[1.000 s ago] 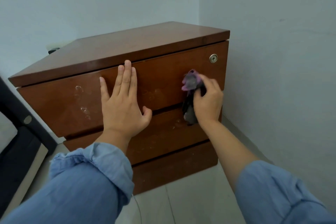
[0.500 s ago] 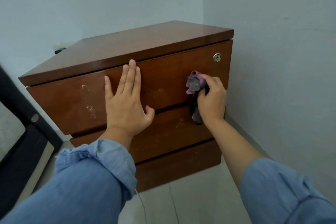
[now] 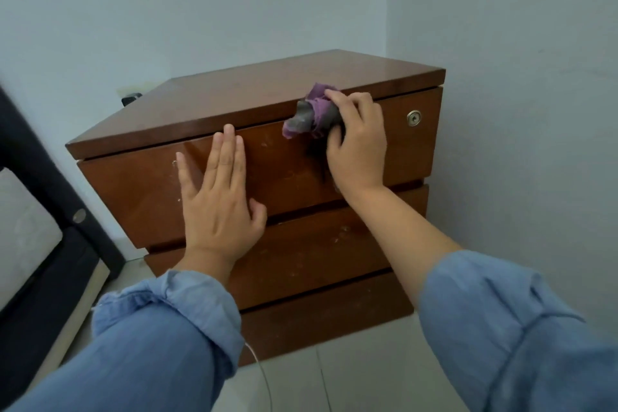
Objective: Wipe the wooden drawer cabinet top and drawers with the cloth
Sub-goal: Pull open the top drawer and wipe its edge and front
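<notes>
Raised cloth (image 3: 312, 112), clamped in right hand (image 3: 356, 144), from drawer front (image 3: 140, 191) to cabinet top (image 3: 254, 94) edge; left hand (image 3: 219, 204) stayed flat, fingers apart.

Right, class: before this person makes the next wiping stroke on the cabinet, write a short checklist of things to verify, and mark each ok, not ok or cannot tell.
1. Cloth gripped by the right hand: ok, bunched under the fingers.
2. Cloth touching wood: ok, pressed at the upper edge of the top drawer, by the cabinet top.
3. Cabinet steadied: ok, left hand lies flat on the top drawer front.
4. Top drawer shut: ok, front sits flush.
5. Middle drawer clean: not ok, pale smudges show on it.
6. Lock clear of the cloth: ok, it sits apart to the right.
</notes>
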